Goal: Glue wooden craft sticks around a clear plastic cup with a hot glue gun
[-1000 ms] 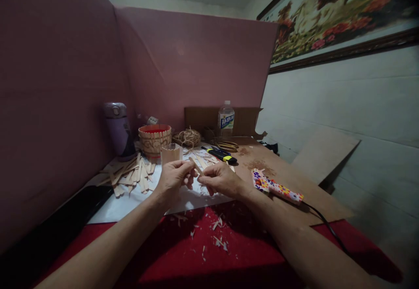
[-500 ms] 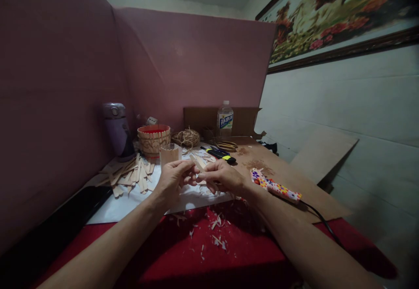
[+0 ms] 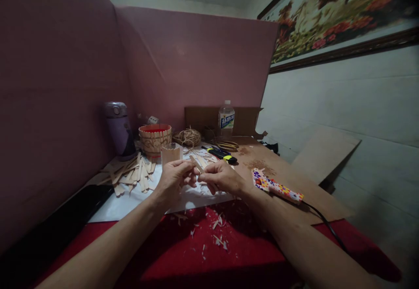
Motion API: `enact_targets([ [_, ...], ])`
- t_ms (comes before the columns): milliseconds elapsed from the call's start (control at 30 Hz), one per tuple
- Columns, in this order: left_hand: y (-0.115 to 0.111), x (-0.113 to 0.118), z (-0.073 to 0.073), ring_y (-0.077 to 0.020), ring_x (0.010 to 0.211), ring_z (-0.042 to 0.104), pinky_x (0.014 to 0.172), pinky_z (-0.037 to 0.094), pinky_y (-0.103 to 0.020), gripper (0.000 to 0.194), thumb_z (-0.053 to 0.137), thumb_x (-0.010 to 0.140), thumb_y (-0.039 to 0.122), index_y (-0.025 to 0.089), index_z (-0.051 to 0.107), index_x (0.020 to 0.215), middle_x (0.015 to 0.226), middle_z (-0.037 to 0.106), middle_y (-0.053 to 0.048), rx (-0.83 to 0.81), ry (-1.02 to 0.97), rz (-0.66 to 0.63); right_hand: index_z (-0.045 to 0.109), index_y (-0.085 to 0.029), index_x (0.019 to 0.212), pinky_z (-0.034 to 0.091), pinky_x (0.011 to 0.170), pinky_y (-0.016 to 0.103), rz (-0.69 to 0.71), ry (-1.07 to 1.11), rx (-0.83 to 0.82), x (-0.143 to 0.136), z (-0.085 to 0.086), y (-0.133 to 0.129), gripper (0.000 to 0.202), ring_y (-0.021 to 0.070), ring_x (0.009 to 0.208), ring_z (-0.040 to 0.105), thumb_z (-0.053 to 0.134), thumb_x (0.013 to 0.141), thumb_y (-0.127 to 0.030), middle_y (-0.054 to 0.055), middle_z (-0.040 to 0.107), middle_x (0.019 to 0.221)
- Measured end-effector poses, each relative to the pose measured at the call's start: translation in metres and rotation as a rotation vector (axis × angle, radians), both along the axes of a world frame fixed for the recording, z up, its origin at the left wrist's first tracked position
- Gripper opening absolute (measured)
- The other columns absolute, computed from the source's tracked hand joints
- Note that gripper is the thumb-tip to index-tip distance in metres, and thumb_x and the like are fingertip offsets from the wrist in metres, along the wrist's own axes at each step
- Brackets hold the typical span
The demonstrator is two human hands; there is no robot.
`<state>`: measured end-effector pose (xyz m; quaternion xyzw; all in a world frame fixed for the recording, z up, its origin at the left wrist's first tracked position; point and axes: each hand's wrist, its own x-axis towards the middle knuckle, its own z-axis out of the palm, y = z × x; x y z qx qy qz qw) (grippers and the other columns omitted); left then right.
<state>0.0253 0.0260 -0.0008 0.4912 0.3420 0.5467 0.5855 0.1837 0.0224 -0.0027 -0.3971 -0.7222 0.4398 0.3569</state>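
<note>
Between my two hands is a thin wooden craft stick [image 3: 197, 164], tilted with its upper end leaning left. My left hand [image 3: 176, 178] pinches it from the left with thumb and fingers. From the right, my right hand [image 3: 223, 177] grips its lower end, and the fingertips of both hands nearly meet. Just behind my left hand stands a clear cup partly faced with wooden sticks [image 3: 170, 154]. A loose pile of craft sticks [image 3: 135, 173] lies to the left on white paper [image 3: 109, 208].
A stick-covered basket with red inside [image 3: 155, 141], a purple flask [image 3: 119, 131], a twine ball [image 3: 190, 137] and a bottle [image 3: 226, 121] stand behind. A yellow-black utility knife [image 3: 225, 155], scissors [image 3: 227, 145] and a floral glue gun [image 3: 276, 187] lie right. Shavings litter the red cloth [image 3: 209, 258].
The craft stick has turned in my fingers, showing a narrower, darker face now. My hands stay in nearly the same place. The whole view has shifted slightly.
</note>
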Motion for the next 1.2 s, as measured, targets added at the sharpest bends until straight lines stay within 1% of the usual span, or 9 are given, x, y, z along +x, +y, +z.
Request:
enact_targets([
  [200, 0.000, -0.001, -0.001, -0.0064, 0.034, 0.045, 0.033, 0.037, -0.019, 0.027, 0.076, 0.058, 0.032, 0.010, 0.061, 0.051, 0.050, 0.060, -0.002, 0.019, 0.023, 0.009, 0.053, -0.016, 0.045, 0.026, 0.038, 0.019, 0.001, -0.009, 0.003, 0.000, 0.003, -0.003, 0.028, 0.0049, 0.035, 0.037, 0.058, 0.073, -0.022, -0.005, 0.049, 0.037],
  [300, 0.001, -0.002, 0.000, -0.0073, 0.036, 0.048, 0.035, 0.039, -0.020, 0.027, 0.076, 0.058, 0.033, 0.010, 0.063, 0.053, 0.052, 0.062, -0.003, 0.018, 0.027, -0.006, 0.053, -0.016, 0.046, 0.026, 0.038, 0.019, 0.008, -0.015, -0.006, 0.000, 0.003, -0.003, 0.028, 0.0051, 0.034, 0.036, 0.057, 0.073, -0.023, -0.005, 0.049, 0.037],
  [367, 0.001, -0.001, 0.000, -0.0074, 0.037, 0.048, 0.036, 0.040, -0.020, 0.026, 0.075, 0.058, 0.033, 0.010, 0.063, 0.054, 0.053, 0.062, -0.004, 0.011, 0.035, -0.003, 0.053, -0.016, 0.046, 0.026, 0.039, 0.020, -0.006, -0.043, 0.055, 0.001, 0.001, -0.001, 0.030, 0.0053, 0.035, 0.036, 0.057, 0.075, -0.024, -0.005, 0.049, 0.038],
  [467, 0.002, -0.001, -0.001, -0.0066, 0.034, 0.045, 0.033, 0.036, -0.019, 0.022, 0.072, 0.057, 0.028, 0.010, 0.062, 0.051, 0.050, 0.060, -0.002, 0.003, 0.056, 0.027, 0.054, -0.016, 0.047, 0.025, 0.041, 0.020, -0.042, -0.083, 0.166, 0.002, -0.004, 0.001, 0.030, 0.0057, 0.039, 0.037, 0.057, 0.076, -0.022, -0.004, 0.050, 0.040],
  [600, 0.004, -0.002, -0.005, -0.0060, 0.032, 0.043, 0.031, 0.032, -0.018, 0.017, 0.068, 0.058, 0.024, 0.011, 0.061, 0.049, 0.047, 0.057, -0.001, -0.006, 0.067, 0.063, 0.055, -0.016, 0.047, 0.023, 0.042, 0.021, -0.055, -0.100, 0.219, 0.000, -0.007, 0.000, 0.030, 0.0057, 0.040, 0.037, 0.056, 0.076, -0.019, -0.005, 0.050, 0.041],
  [767, 0.004, -0.002, -0.008, -0.0057, 0.033, 0.043, 0.032, 0.032, -0.018, 0.017, 0.068, 0.059, 0.025, 0.011, 0.062, 0.052, 0.049, 0.058, -0.001, -0.011, 0.049, 0.054, 0.055, -0.015, 0.044, 0.023, 0.040, 0.021, -0.040, -0.073, 0.122, -0.001, -0.002, -0.001, 0.030, 0.0058, 0.037, 0.036, 0.058, 0.073, -0.021, -0.004, 0.050, 0.039],
  [933, 0.001, 0.000, -0.004, -0.0082, 0.042, 0.052, 0.040, 0.043, -0.020, 0.019, 0.072, 0.058, 0.026, 0.010, 0.063, 0.057, 0.057, 0.063, -0.004, -0.037, 0.020, -0.011, 0.054, -0.016, 0.046, 0.021, 0.036, 0.020, -0.012, -0.036, -0.033, 0.002, 0.001, 0.000, 0.029, 0.0048, 0.031, 0.031, 0.059, 0.072, -0.030, -0.005, 0.048, 0.035],
  [1067, 0.001, -0.001, -0.003, -0.0079, 0.038, 0.049, 0.037, 0.041, -0.020, 0.023, 0.075, 0.057, 0.030, 0.010, 0.063, 0.058, 0.053, 0.062, -0.003, -0.049, 0.024, -0.008, 0.056, -0.015, 0.045, 0.022, 0.037, 0.020, -0.004, -0.016, -0.032, 0.002, 0.000, 0.001, 0.028, 0.0045, 0.033, 0.033, 0.061, 0.069, -0.029, -0.004, 0.050, 0.036],
  [1200, 0.001, -0.001, -0.003, -0.0072, 0.036, 0.047, 0.034, 0.038, -0.020, 0.018, 0.071, 0.056, 0.027, 0.011, 0.061, 0.055, 0.051, 0.061, -0.002, -0.032, 0.030, 0.016, 0.054, -0.016, 0.044, 0.022, 0.037, 0.020, -0.002, -0.002, -0.025, 0.000, -0.001, -0.001, 0.029, 0.0048, 0.033, 0.033, 0.060, 0.070, -0.027, -0.004, 0.049, 0.036],
])
